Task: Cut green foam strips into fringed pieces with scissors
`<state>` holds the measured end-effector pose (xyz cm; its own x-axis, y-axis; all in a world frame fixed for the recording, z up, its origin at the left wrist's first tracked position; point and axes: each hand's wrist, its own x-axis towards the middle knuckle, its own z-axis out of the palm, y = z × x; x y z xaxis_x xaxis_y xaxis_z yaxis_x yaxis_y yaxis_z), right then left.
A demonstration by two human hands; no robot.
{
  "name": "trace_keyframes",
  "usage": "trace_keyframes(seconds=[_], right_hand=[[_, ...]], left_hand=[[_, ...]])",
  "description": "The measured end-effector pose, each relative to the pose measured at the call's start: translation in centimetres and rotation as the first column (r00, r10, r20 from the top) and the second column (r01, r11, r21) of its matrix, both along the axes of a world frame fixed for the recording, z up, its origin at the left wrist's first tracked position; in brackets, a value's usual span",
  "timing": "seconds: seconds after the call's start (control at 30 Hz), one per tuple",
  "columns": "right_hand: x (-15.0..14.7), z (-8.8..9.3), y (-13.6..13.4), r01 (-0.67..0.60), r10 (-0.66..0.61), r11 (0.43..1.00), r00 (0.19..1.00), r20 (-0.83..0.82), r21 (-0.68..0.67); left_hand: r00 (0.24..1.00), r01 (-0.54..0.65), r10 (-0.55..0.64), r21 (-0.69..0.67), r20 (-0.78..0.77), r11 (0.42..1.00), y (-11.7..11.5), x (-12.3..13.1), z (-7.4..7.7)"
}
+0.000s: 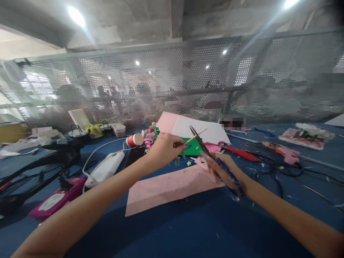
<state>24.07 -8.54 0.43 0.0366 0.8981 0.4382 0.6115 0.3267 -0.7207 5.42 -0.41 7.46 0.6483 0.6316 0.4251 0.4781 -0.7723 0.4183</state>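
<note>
My left hand pinches a thin wooden stick, which slants up to the right from the fingertips. Something thin and greyish-green hangs below these fingers, too blurred to name. A pair of scissors with dark blue handles is gripped by my right hand; its blades point up and left, and their tips lie close to the stick. I cannot tell whether they touch it. A strip of pink paper lies flat on the blue table below both hands. Behind the fingers is a green sheet.
White paper lies at the back. To the left are a white power bank with a cable and a magenta power strip. A pink glue gun, a red tool and black cables lie right. A perforated metal screen stands behind.
</note>
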Motion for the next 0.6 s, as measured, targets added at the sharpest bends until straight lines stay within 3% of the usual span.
trace_keyframes(seconds=[0.13,0.33,0.6], right_hand=[[0.0,-0.4,0.1,-0.028,0.027,0.999,0.998,-0.052,-0.022],[-0.1,-0.1,0.1,-0.026,0.026,1.0,1.0,-0.014,-0.003],[0.1,-0.4,0.5,0.144,-0.148,0.989,0.972,0.18,0.037]], left_hand=[[1.0,0.012,-0.011,-0.056,0.011,0.998,0.0,0.1,-0.3],[1.0,-0.008,0.007,-0.017,-0.026,1.0,-0.5,0.2,-0.1],[0.995,-0.058,0.062,0.06,-0.073,0.997,-1.0,0.4,0.0]])
